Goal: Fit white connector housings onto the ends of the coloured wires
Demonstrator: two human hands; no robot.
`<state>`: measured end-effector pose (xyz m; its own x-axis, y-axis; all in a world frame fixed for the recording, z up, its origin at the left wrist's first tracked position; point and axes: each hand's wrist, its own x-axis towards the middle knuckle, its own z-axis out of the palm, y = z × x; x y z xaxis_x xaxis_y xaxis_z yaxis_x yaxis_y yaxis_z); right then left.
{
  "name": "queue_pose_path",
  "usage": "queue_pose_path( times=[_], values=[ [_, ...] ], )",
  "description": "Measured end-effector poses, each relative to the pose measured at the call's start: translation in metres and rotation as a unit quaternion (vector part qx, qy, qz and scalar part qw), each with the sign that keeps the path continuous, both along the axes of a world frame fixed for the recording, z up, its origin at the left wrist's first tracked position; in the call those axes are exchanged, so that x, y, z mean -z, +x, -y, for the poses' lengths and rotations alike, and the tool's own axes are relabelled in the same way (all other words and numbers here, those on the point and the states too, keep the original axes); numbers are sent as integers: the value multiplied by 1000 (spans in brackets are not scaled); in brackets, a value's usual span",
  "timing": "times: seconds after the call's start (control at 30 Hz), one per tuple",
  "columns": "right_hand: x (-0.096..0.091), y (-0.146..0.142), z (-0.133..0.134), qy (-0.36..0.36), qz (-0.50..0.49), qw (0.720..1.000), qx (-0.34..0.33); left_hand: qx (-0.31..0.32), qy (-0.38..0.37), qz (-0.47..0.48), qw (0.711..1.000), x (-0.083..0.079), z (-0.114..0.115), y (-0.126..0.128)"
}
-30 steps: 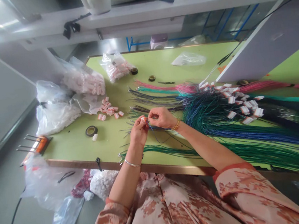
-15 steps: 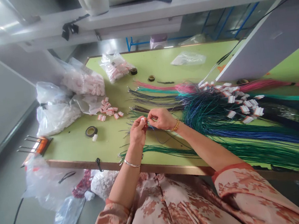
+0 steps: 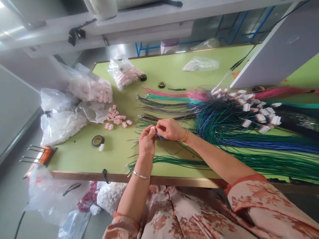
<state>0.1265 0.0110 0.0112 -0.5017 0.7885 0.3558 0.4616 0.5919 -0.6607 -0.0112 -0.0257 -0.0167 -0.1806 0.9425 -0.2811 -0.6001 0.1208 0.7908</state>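
Observation:
My left hand point(image 3: 147, 141) is closed on a small white connector housing point(image 3: 153, 129), mostly covered by the fingers. Right against it, my right hand point(image 3: 170, 129) pinches a thin wire point(image 3: 163, 144) that trails down below the fingers. The wire's tip is hidden where the fingertips meet. Behind and beside the hands, bundles of dark wires point(image 3: 167, 114) lie across the green table point(image 3: 88, 160). To the right, several white-and-orange connectors point(image 3: 262, 117) are fitted on wire ends. A pile of loose connectors point(image 3: 116, 117) lies to the left.
A black tape roll point(image 3: 97, 141) and a white piece point(image 3: 101, 147) lie left of my hands. Plastic bags of connectors point(image 3: 90, 87) stand at the back left. Green wires point(image 3: 182, 160) run along the front edge. A shelf point(image 3: 140, 20) crosses above the table.
My right hand has shifted slightly down and left, closer against the left fingertips. The view has tilted a little; both hands keep their hold.

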Motion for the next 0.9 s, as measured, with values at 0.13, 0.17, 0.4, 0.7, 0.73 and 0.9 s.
queue_pose_path(
  times=[0.13,0.17,0.4,0.7,0.73,0.9],
  values=[
    [8,-6,2,31,54,998,27,-17,-10,-10,1000,1,3,1],
    [9,-7,3,35,63,997,30,-18,-11,-10,1000,1,3,2],
    [-2,10,-8,-24,-28,999,-18,-8,8,4,1000,-14,7,1],
    [-10,39,-117,-46,166,963,206,39,30,5,999,-31,-5,9],
    [-8,36,-123,-55,198,955,212,40,25,8,999,-29,-7,10],
    [4,23,-134,-86,278,929,229,32,3,6,999,-14,-9,9]
  ],
)
